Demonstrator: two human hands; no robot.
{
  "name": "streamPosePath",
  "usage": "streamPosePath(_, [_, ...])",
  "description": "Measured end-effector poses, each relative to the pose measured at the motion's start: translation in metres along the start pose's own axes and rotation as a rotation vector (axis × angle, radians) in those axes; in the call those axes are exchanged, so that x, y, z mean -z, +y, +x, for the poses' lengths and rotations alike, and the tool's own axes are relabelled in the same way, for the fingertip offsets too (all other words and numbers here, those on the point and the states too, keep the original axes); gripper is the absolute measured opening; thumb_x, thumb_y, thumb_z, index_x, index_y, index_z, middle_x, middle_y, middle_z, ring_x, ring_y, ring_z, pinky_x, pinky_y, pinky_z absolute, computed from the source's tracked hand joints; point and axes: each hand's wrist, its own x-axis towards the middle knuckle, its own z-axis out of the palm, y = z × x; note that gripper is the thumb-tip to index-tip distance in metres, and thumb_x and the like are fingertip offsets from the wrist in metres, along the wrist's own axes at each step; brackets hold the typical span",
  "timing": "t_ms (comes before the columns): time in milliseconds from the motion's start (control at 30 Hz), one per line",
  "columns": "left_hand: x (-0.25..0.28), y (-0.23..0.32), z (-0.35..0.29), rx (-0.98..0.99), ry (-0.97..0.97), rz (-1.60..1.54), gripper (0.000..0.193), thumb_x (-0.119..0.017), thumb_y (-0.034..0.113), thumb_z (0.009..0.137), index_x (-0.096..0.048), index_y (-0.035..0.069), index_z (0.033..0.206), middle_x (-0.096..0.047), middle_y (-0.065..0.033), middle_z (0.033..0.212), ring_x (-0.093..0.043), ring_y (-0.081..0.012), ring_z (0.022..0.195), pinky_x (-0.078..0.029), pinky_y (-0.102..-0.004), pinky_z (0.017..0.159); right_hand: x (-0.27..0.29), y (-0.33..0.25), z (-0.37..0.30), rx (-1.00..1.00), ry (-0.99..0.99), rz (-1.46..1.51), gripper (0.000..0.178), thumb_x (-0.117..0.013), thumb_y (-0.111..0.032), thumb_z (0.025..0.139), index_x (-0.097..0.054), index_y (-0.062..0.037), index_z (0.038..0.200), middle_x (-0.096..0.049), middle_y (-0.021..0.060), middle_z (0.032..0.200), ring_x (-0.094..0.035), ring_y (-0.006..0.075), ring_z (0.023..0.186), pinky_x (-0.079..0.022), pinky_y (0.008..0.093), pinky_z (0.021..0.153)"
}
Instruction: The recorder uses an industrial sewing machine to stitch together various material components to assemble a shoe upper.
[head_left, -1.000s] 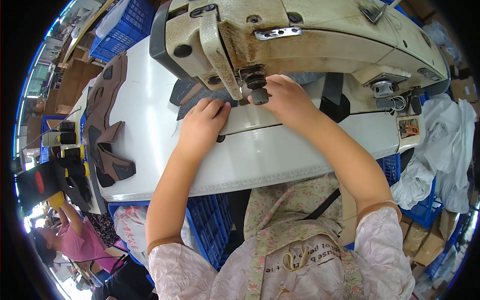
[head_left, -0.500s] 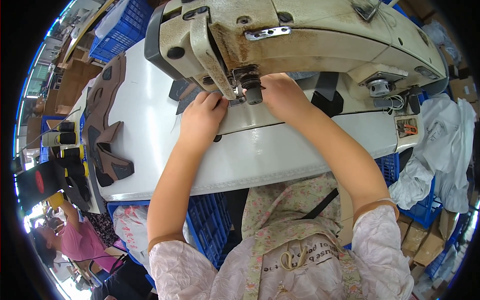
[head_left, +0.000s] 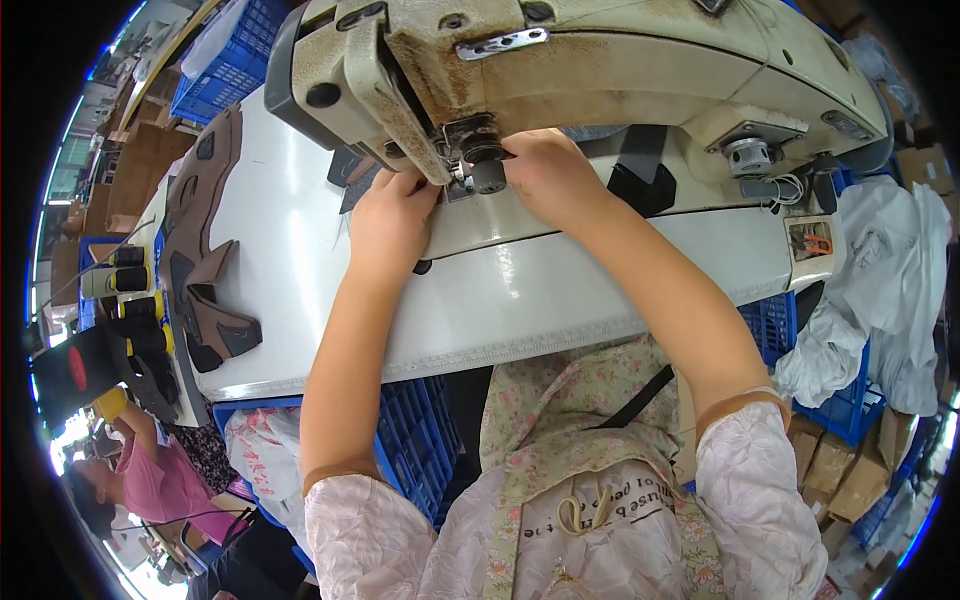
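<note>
Two bare hands at the head of a cream sewing machine (head_left: 620, 85), seen from above. The left hand (head_left: 388, 218) lies just left of the needle area, its back upward and its fingers bent, with the fingertips close to the metal presser parts (head_left: 460, 180). The dark grey workpiece (head_left: 350, 170) shows beyond and to the left of these fingers; its near portion passes beneath them and out of sight under the machine head. Whether the left fingers pinch the material or merely press upon it cannot be told.

The right hand (head_left: 550, 172) lies on the other side of the needle area, wrist bent, directly beside a dark round knob (head_left: 488, 176). Its fingertips are hidden behind the knob and the machine head, so their grip, or lack of one, cannot be determined. Grey material (head_left: 597, 132) shows beyond this hand, under the machine arm; whether it is continuous with the workpiece is not visible. To the right of the hand, and apart from it, a black angular piece (head_left: 645, 190) lies on the machine bed.

Both forearms cross the white table (head_left: 500, 285), along whose near edge runs a ruler strip (head_left: 520, 348). Brown cut pieces (head_left: 205, 215) lie at the table's left side, well apart from the hands, with thread spools (head_left: 125, 281) farther left.
</note>
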Motion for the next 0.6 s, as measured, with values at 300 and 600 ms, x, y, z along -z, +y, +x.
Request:
streamPosePath(300, [-0.0056, -0.002, -0.0004, 0.018, 0.033, 0.001, 0.022, -0.065, 0.0, 0.075, -0.074, 0.012, 0.092, -0.067, -0.0013, 0.097, -0.062, -0.0253, 0.094, -0.053, -0.0366, 0.076, -0.0029, -0.0007, -0.0008, -0.01, 0.027, -0.02, 0.019, -0.064, -0.015, 0.085, -0.074, -0.019, 0.101, -0.066, 0.0036, 0.105, -0.062, 0.0258, 0.102, -0.047, 0.0381, 0.091])
streamPosePath(600, [-0.0082, -0.0036, -0.001, 0.042, 0.011, 0.039, 0.027, -0.066, 0.002, 0.076, -0.075, 0.016, 0.097, -0.066, -0.0002, 0.097, -0.063, -0.0238, 0.094, -0.053, -0.0359, 0.076, -0.0037, -0.0018, -0.0004, -0.024, 0.042, -0.035, 0.021, -0.063, -0.012, 0.084, -0.074, -0.0188, 0.101, -0.067, 0.004, 0.104, -0.061, 0.0259, 0.102, -0.047, 0.0382, 0.09])
